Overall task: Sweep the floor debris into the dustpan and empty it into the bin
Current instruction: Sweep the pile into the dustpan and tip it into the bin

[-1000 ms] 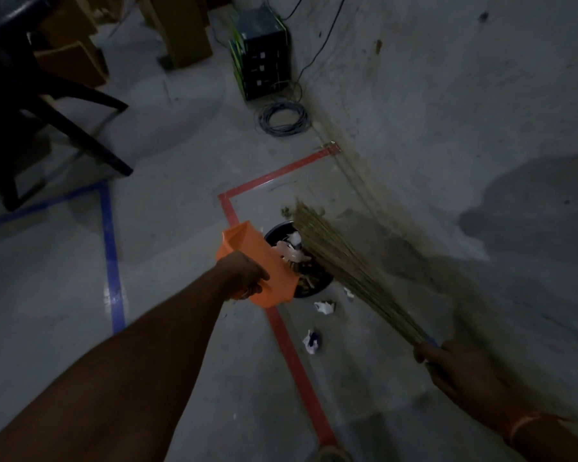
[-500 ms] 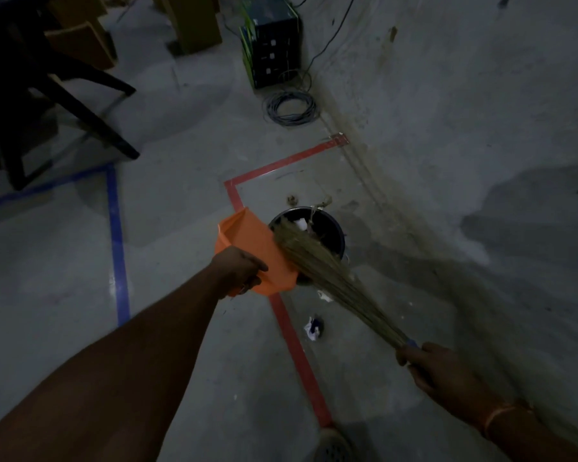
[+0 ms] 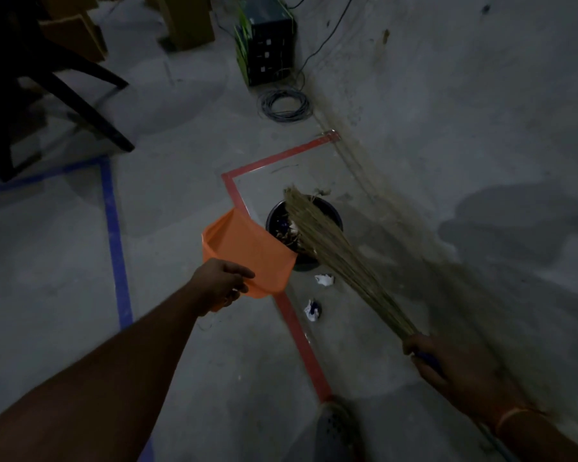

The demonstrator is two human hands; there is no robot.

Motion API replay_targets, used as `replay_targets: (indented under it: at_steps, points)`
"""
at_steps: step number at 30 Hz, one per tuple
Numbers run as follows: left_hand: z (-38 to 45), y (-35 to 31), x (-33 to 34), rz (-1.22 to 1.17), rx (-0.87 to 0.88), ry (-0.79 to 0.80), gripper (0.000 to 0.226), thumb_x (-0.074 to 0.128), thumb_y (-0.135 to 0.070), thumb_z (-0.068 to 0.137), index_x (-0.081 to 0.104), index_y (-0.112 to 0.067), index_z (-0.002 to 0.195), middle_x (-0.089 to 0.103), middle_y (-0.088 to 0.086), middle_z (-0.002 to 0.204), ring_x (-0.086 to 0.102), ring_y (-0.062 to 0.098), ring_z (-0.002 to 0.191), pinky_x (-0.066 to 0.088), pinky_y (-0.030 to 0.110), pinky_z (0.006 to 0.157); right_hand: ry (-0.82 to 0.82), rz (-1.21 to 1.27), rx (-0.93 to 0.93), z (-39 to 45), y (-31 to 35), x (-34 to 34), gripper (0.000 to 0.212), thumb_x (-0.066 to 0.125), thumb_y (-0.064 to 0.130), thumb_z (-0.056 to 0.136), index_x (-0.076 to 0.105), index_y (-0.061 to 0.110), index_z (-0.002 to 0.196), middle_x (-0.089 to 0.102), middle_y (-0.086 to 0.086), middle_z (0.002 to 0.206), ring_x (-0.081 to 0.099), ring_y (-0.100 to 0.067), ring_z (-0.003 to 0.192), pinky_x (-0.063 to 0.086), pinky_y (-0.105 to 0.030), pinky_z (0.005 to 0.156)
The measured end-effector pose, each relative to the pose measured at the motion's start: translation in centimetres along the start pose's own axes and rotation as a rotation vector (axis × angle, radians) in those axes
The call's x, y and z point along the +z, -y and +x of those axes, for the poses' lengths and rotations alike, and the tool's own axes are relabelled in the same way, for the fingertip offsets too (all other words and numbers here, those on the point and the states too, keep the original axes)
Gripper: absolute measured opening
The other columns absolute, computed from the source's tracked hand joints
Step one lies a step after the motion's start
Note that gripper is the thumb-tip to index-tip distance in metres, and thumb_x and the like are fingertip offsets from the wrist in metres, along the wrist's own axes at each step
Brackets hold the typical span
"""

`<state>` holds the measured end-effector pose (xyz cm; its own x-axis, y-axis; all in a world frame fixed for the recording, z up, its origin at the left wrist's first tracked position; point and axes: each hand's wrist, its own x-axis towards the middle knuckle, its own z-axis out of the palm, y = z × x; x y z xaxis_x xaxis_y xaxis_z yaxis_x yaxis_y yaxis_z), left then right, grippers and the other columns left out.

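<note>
Two hands were at work over a grey concrete floor [image 3: 181,378] in dim light. The left hand [image 3: 222,286] grasped the near end of an orange plastic dustpan [image 3: 247,248], thumb over the top edge and the other fingers curled beneath it. The dustpan was held clear of the floor and tilted, its far edge reaching over the rim of a round black bin [image 3: 274,211] that stood beside the grey wall [image 3: 447,95]. The pan's inner face looked smooth, plain orange and bare. Inside the bin lay pale and dark scraps, too dim to tell apart.

The right hand [image 3: 447,365] was clenched round the blue grip of a straw-coloured grass broom [image 3: 331,248], an orange band at the wrist. The broom's bristles slanted up and away from the hand, their tip lying across the bin's opening, just beside the dustpan's far edge.

On the floor just near of the bin lay a crumpled white paper scrap [image 3: 325,280], and a little nearer a white-and-blue crumpled scrap [image 3: 312,310]. A red tape line [image 3: 297,331] ran under the dustpan and turned toward the wall; a blue tape line [image 3: 114,235] lay to the left. Farther off stood a black box with green edges [image 3: 266,45], a grey coiled cable [image 3: 284,105] near it. No writing could be read anywhere.
</note>
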<state>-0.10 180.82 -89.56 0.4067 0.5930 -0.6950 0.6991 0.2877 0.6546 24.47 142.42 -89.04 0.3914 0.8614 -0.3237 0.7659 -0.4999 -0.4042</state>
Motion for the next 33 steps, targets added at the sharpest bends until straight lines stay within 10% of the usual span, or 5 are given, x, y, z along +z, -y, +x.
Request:
replay_targets:
  at_steps: [8,14,28,33]
  points:
    - [-5.8,5.9,-0.9,-0.029,0.043,0.093,0.027,0.056,0.006,0.095,0.077,-0.008,0.105,0.073,0.028,0.095,0.054,0.02,0.052,0.039,0.025,0.046,-0.042,0.227,0.263,-9.9,1.2,3.5,0.048,0.036,0.08,0.078,0.059,0.046,0.104,0.069,0.014,0.085,0.066,-0.002,0.067,0.055,-0.025,0.06]
    - [-7.1,10.5,2.3,-0.075,0.024,0.047,0.028,0.056,0.004,0.096,0.078,-0.011,0.104,0.075,0.022,0.091,0.056,0.023,0.057,0.04,0.028,0.048,0.0,0.295,0.376,-9.6,-2.7,7.1,0.016,0.055,0.025,0.097,0.059,0.04,0.1,0.059,-0.008,0.059,0.05,-0.02,0.039,0.046,-0.029,0.039]
    - [-8.2,17.6,12.8,-0.255,-0.017,-0.037,0.026,0.055,0.002,0.1,0.077,-0.01,0.106,0.074,0.022,0.092,0.052,0.017,0.05,0.037,0.023,0.04,0.066,0.283,0.318,6.9,-10.9,9.4,0.023,0.054,0.007,0.095,0.055,0.027,0.085,0.051,-0.012,0.066,0.046,-0.021,0.038,0.036,-0.022,0.034]
    - [-8.8,19.4,13.0,-0.274,-0.013,-0.085,0.026,0.053,0.003,0.101,0.076,-0.01,0.106,0.074,0.02,0.091,0.051,0.017,0.049,0.036,0.022,0.039,0.335,0.063,0.154,6.5,-10.4,13.3,0.009,0.057,0.028,0.086,0.063,0.03,0.093,0.068,-0.01,0.099,0.066,-0.027,0.082,0.05,-0.028,0.07]
